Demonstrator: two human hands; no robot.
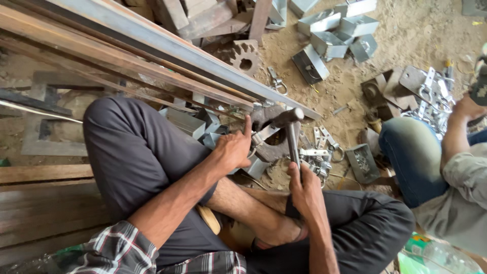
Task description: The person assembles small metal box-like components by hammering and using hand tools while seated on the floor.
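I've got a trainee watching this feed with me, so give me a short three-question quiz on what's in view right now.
1. True or false: the right hand holds a hammer by its handle.
2. What does the left hand press on? A) a small metal bracket B) a glass jar C) a rope
3. Fill in: past the hammer, on the sandy ground, lies a loose pile of open grey metal ____.

Key: 1 true; 2 A; 3 boxes. A second person's arm at the right edge is not the worker's own.
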